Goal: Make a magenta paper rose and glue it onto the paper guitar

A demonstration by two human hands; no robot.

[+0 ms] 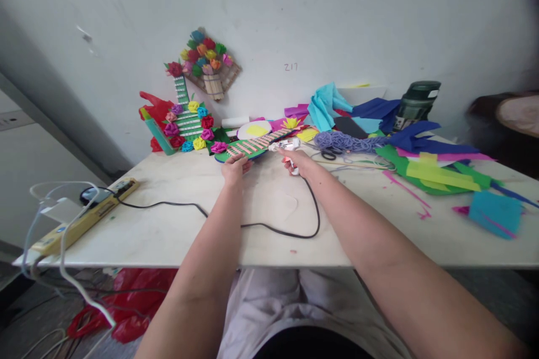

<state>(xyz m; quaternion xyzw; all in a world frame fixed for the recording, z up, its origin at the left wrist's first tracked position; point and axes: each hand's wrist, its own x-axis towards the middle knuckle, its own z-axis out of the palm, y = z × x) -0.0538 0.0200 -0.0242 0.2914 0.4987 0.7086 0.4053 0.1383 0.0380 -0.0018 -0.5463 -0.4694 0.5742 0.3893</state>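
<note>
My left hand (236, 167) grips the near edge of a green, guitar-like craft piece (261, 145), which has pale sticks laid across it in a row. A pink paper flower (219, 147) sits at its left end and a yellow paper flower (291, 123) by its far right end. In my right hand (298, 161) is a white hot glue gun (288, 145), its nozzle pointing left, close to the right side of the craft piece. A black cord (314, 224) runs from the gun's handle across the table.
A yellow power strip (90, 219) with plugs lies at the left. Behind stand a flower-decorated green craft (188, 122) and a green glue bottle (158, 132). Purple yarn (351, 142), scissors (329, 153), coloured paper (438, 171) and a dark green jar (416, 104) fill the right.
</note>
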